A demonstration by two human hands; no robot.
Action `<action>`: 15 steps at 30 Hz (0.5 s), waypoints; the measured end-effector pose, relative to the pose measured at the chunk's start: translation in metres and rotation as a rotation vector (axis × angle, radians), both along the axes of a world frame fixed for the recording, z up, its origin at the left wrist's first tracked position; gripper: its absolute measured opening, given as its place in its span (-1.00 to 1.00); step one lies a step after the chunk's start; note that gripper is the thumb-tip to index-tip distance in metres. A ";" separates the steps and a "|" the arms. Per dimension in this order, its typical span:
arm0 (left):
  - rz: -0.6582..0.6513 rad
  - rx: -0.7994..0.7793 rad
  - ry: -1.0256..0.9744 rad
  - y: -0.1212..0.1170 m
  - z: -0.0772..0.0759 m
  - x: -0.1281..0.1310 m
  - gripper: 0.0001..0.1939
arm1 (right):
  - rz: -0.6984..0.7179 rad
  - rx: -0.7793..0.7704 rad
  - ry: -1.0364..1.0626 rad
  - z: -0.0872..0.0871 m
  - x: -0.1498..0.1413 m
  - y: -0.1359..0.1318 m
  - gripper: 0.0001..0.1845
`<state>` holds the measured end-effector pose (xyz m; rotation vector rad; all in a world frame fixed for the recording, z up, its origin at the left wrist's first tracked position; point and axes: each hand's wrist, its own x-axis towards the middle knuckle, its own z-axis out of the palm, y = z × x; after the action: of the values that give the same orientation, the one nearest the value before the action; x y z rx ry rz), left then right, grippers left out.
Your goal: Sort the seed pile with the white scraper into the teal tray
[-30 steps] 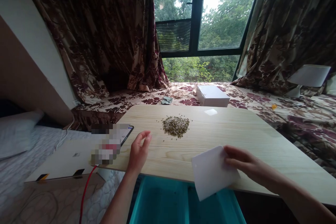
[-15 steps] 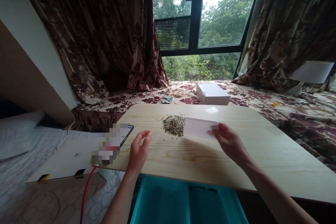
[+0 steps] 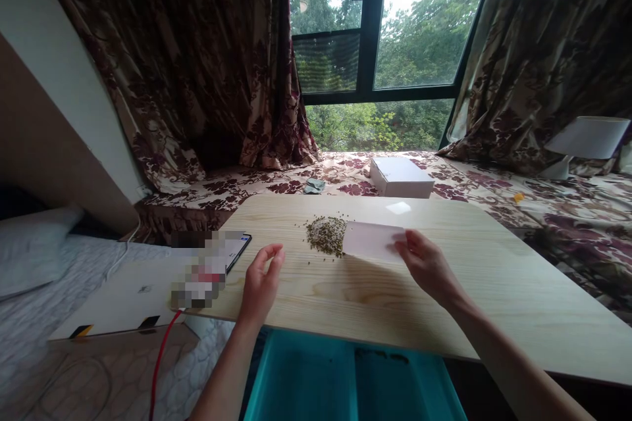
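fingers of the right hand (image 3: 428, 266) are clenched on the near end of a white card (image 3: 374, 240), gripping it by its right-hand edge; fingers of the left hand (image 3: 261, 283) are loosely curled and released, with nothing in them, just above or on the worktop, which of the two i cannot tell.

largest first: patterned curtains (image 3: 207, 66) hang far beyond the fingers of both hands, either side of a window (image 3: 371, 26). a bed (image 3: 29, 276) with pale bedding lies well to the left of the left fingers. the pale wooden worktop (image 3: 494, 283) spreads under and around both hands. closer to the wearer than either set of fingers, and lower than the worktop's near edge, is a turquoise bin (image 3: 306, 368) with two compartments. a white lamp (image 3: 587, 138) stands far off, beyond and right of the right fingers. a white box (image 3: 402, 177) sits on the patterned cloth straight beyond them. a phone (image 3: 239, 253), partly pixelated, lies just left of the left fingers.

the card reaches left from the right fingers, its far end meeting the side of a heap of small greenish grains (image 3: 324, 235). that heap rests on the worktop between the two hands, slightly beyond the left fingers, with a few loose grains around it.
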<state>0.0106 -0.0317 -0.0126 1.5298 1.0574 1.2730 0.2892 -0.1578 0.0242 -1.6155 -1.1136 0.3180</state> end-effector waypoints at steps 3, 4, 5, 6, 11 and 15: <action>0.000 0.001 -0.007 -0.001 0.001 0.000 -0.59 | 0.021 -0.007 -0.003 0.002 0.002 -0.002 -0.90; 0.000 -0.002 -0.011 -0.001 0.001 0.000 -0.59 | 0.021 -0.008 -0.006 0.003 0.003 -0.003 -0.90; -0.001 -0.008 -0.015 -0.001 0.001 0.000 -0.59 | 0.016 -0.007 -0.008 0.003 0.003 -0.004 -0.90; -0.001 -0.013 -0.017 -0.001 0.002 0.000 -0.58 | 0.009 -0.004 -0.009 0.004 0.004 -0.004 -0.89; 0.002 -0.020 -0.014 -0.002 0.002 0.001 -0.59 | 0.010 0.003 0.004 0.005 0.001 0.001 -0.89; 0.000 -0.012 -0.006 -0.002 0.002 0.000 -0.59 | 0.030 0.001 0.026 0.004 -0.006 0.008 -0.89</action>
<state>0.0110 -0.0336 -0.0102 1.5160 1.0591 1.2687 0.2835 -0.1496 0.0284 -1.5905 -1.1186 0.3575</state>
